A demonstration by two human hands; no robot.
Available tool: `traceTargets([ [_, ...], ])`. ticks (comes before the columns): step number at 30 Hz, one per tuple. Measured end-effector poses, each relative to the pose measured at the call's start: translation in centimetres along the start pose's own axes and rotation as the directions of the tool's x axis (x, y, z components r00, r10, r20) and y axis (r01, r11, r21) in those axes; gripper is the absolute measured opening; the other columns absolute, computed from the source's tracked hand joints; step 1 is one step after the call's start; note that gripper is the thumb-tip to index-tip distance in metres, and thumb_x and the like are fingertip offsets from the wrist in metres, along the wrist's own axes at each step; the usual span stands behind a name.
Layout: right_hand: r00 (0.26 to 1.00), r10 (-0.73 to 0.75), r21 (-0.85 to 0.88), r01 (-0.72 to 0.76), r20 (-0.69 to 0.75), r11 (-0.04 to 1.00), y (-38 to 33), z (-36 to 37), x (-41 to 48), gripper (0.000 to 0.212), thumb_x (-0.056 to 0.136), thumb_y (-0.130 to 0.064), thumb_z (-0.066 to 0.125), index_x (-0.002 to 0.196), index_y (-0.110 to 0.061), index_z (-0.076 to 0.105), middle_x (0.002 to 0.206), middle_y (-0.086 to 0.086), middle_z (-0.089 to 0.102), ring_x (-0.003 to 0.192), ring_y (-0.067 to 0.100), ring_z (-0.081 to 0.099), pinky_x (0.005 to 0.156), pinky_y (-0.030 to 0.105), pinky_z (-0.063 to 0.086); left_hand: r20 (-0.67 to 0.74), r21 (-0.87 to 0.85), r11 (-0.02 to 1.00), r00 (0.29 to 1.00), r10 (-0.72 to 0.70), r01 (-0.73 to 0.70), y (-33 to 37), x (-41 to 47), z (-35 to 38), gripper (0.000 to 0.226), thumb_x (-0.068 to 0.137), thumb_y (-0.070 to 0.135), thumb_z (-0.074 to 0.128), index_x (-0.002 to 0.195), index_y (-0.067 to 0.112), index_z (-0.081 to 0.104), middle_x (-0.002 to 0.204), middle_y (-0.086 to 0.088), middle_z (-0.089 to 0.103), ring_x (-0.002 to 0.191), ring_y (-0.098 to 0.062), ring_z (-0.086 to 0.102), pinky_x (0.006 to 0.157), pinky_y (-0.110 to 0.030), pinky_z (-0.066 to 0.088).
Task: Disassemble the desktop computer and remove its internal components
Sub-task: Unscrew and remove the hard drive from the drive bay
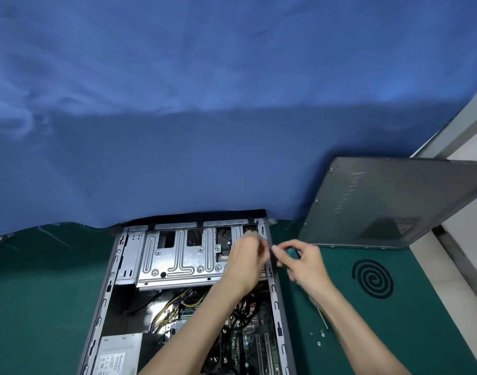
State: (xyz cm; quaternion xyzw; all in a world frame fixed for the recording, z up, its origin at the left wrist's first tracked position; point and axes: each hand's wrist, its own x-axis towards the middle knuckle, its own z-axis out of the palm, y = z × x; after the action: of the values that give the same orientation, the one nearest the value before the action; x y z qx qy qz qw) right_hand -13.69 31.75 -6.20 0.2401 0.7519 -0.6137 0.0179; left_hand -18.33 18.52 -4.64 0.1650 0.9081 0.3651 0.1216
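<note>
The open desktop case (pixel 110 288) lies flat on the green mat, its silver drive cage (pixel 177 255) at the far end. Below the cage I see yellow and black cables (pixel 175 307), the motherboard (pixel 248 345) and the power supply (pixel 118 353). My left hand (pixel 245 263) hovers over the right end of the cage, fingers curled and blurred. My right hand (pixel 302 262) reaches in from outside the case. Its thumb and forefinger pinch a thin black strip (pixel 273 257) at the case's right wall. The left fingertips are right beside that strip; whether they hold it is unclear.
The removed grey side panel (pixel 389 204) leans at the right against a blue cloth backdrop (pixel 205 104). A few loose screws (pixel 319 339) and a screwdriver (pixel 322 319) lie on the green mat (pixel 42 293) by my right forearm. A black spiral (pixel 372 278) sits further right.
</note>
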Motion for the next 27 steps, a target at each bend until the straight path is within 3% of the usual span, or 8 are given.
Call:
traceTargets([
  [2,0.994,0.072,0.166,-0.084,0.079,0.983,-0.8,-0.9,0.2,0.019,0.086,-0.028,0.069,0.09,-0.008,0.069,0.055,0.013,0.057,0.035,0.015,0.038,0.035,0.016,0.024,0.021,-0.304,0.951,0.999,-0.04,0.045,1.3,0.3,-0.6,0.011,0.09,0.018,0.061,0.086,0.008,0.063,0.081,-0.008,0.067,0.074,-0.02,0.061,0.073,-0.035,0.051],
  [4,0.987,0.086,0.314,-0.126,0.139,0.941,-1.7,-1.6,0.5,0.03,0.083,-0.027,0.068,0.094,0.001,0.067,0.058,0.015,0.056,0.037,0.016,0.045,0.032,0.018,0.027,0.023,-0.411,0.911,1.0,-0.017,0.025,2.4,0.7,-0.9,0.012,0.089,0.018,0.063,0.088,0.006,0.064,0.082,-0.01,0.067,0.072,-0.017,0.057,0.072,-0.031,0.048],
  [10,0.979,0.17,0.458,-0.204,0.114,0.865,-1.2,-3.1,1.8,0.023,0.082,-0.013,0.068,0.087,0.008,0.061,0.068,0.016,0.065,0.046,0.02,0.056,0.032,0.021,0.032,-0.027,-0.332,0.939,0.996,0.084,-0.088,2.5,1.9,0.3,0.011,0.091,0.011,0.062,0.095,0.004,0.069,0.088,-0.005,0.063,0.081,-0.02,0.06,0.078,-0.027,0.048],
  [12,0.969,0.246,0.411,-0.226,0.003,0.883,0.3,-3.9,2.8,0.017,0.086,-0.01,0.067,0.082,0.005,0.06,0.065,0.015,0.066,0.042,0.019,0.056,0.031,0.019,0.03,-0.048,-0.225,0.967,0.993,0.112,-0.12,1.2,2.4,0.8,0.014,0.092,0.008,0.06,0.1,0.006,0.071,0.09,-0.001,0.056,0.082,-0.018,0.056,0.077,-0.02,0.042],
  [15,0.913,0.37,0.224,-0.33,-0.172,0.917,3.9,-5.4,4.3,0.014,0.089,-0.006,0.065,0.081,0.001,0.056,0.063,0.014,0.063,0.033,0.014,0.054,0.03,0.014,0.022,-0.049,-0.138,0.99,0.998,0.029,-0.035,-1.9,2.4,1.3,0.016,0.095,0.012,0.055,0.105,0.009,0.068,0.096,0.001,0.051,0.086,-0.017,0.055,0.083,-0.031,0.046],
  [18,0.869,0.45,0.008,-0.458,-0.207,0.889,7.9,-6.0,5.4,0.015,0.089,0.0,0.064,0.076,0.0,0.055,0.065,0.015,0.059,0.032,0.015,0.051,0.029,0.013,0.021,-0.125,-0.05,0.998,0.992,-0.029,0.023,-4.8,1.9,1.4,0.021,0.095,0.016,0.055,0.113,0.011,0.063,0.095,0.009,0.044,0.084,-0.011,0.052,0.079,-0.027,0.046],
  [23,0.859,0.441,-0.247,-0.501,-0.261,0.829,10.7,-4.6,7.4,0.012,0.086,0.001,0.064,0.076,-0.003,0.059,0.062,0.015,0.064,0.043,0.024,0.057,0.051,0.028,0.049,-0.148,0.028,1.0,0.989,0.012,-0.008,-6.9,1.9,0.7,0.024,0.094,0.026,0.059,0.115,0.016,0.062,0.093,0.011,0.042,0.077,-0.006,0.046,0.071,-0.013,0.034],
  [27,0.853,0.43,-0.337,-0.514,-0.294,0.789,11.5,-3.5,8.4,0.009,0.086,-0.003,0.062,0.079,-0.009,0.06,0.062,0.014,0.067,0.049,0.022,0.063,0.062,0.03,0.05,-0.157,-0.004,0.999,0.987,0.038,-0.039,-7.2,2.0,0.5,0.024,0.092,0.027,0.061,0.113,0.016,0.063,0.092,0.012,0.042,0.074,0.006,0.044,0.07,0.0,0.032],
])
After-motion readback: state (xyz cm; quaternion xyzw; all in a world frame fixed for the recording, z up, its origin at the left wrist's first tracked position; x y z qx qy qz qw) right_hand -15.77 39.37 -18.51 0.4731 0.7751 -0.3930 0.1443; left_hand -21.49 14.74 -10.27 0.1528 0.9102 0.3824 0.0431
